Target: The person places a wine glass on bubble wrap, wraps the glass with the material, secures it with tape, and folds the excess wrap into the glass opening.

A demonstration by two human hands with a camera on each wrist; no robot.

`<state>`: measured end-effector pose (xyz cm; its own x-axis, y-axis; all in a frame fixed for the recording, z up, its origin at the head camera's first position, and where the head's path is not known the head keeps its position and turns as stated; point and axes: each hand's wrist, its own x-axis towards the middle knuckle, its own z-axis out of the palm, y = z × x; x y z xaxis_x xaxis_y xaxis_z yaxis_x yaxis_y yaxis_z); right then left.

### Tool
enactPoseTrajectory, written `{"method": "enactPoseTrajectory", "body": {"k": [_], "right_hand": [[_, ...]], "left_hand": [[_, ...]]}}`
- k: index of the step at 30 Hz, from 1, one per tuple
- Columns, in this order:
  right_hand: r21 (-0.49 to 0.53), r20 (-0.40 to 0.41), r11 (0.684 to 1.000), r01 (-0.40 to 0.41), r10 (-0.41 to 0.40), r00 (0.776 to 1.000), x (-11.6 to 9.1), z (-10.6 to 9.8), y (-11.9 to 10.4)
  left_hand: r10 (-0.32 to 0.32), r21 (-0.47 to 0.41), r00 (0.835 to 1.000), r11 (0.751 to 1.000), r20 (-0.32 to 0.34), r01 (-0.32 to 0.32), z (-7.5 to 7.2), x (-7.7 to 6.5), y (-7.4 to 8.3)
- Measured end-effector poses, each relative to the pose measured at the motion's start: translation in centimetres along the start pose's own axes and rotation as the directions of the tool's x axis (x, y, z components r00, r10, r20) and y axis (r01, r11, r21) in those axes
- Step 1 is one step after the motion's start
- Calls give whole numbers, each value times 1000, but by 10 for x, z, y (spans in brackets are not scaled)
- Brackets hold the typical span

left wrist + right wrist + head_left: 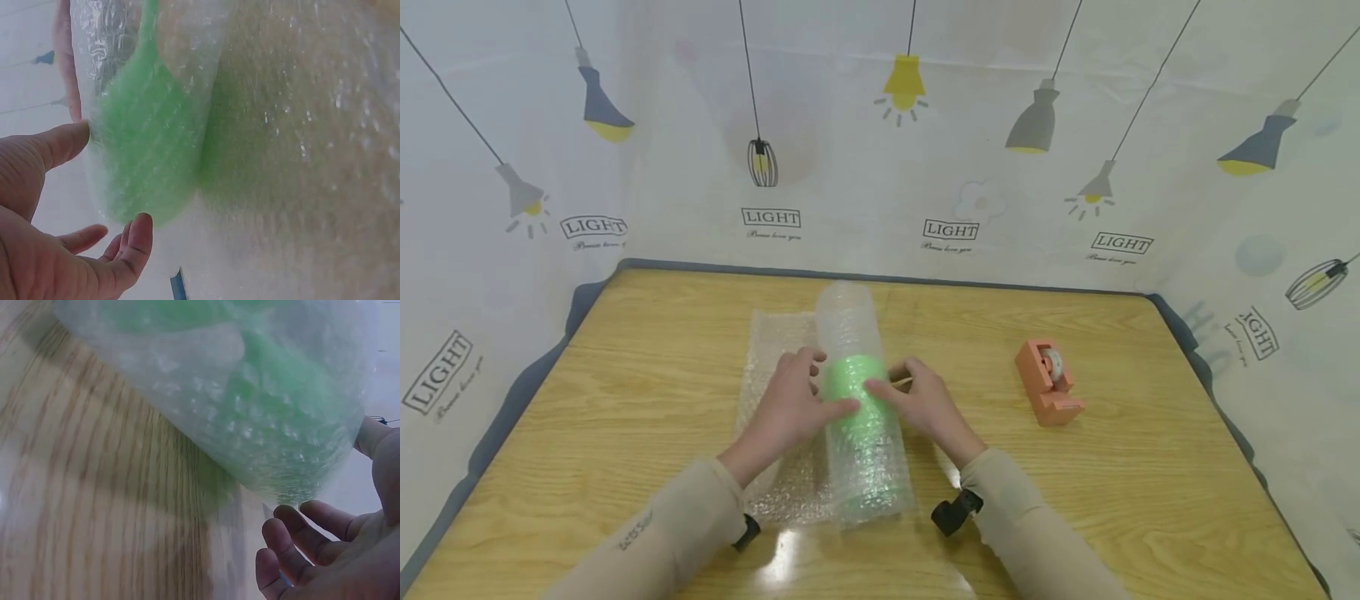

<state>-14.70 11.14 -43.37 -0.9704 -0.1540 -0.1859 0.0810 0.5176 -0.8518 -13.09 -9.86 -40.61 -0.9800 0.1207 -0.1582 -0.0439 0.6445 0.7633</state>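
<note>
A sheet of clear bubble wrap (778, 333) is wound into a tube around a green goblet (147, 119), its bowl and narrow stem showing through the layers. The tube lies lengthwise on the table, its far end hollow beyond the green bowl. From the left, my left hand (790, 404) holds the roll, thumb on top and fingertips curled at its side. Opposite it, my right hand (921, 400) grips the right side, thumb over the green part. In the right wrist view, the right hand's fingers (290, 540) curl at the edge of the wrap.
The unrolled part of the wrap spreads flat left of the tube. An orange tape dispenser (1048, 383) with a roll of tape stands to the right on the wooden table (1150, 467). A white curtain (850, 183) printed with lamps surrounds the table's back and sides.
</note>
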Motion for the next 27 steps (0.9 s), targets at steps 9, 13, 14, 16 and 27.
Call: {"method": "enactPoseTrajectory", "body": {"k": [9, 13, 14, 16, 27], "right_hand": [[11, -1, 1000, 22, -21, 1000, 0, 5, -5], [16, -2, 999, 28, -28, 1000, 0, 6, -6], [19, -1, 999, 28, -28, 1000, 0, 6, -5], [29, 4, 999, 27, -27, 1000, 0, 6, -4], [56, 54, 997, 51, -54, 997, -2, 7, -3]], "left_hand": [[49, 13, 999, 999, -15, -48, -4, -5, -2], [44, 1, 999, 999, 3, -44, -8, -5, -5], [39, -1, 999, 999, 9, -39, -9, -4, -7], [23, -4, 1000, 1000, 19, -23, -11, -5, -9], [8, -12, 998, 1000, 55, -8, -20, -9, -20]]}}
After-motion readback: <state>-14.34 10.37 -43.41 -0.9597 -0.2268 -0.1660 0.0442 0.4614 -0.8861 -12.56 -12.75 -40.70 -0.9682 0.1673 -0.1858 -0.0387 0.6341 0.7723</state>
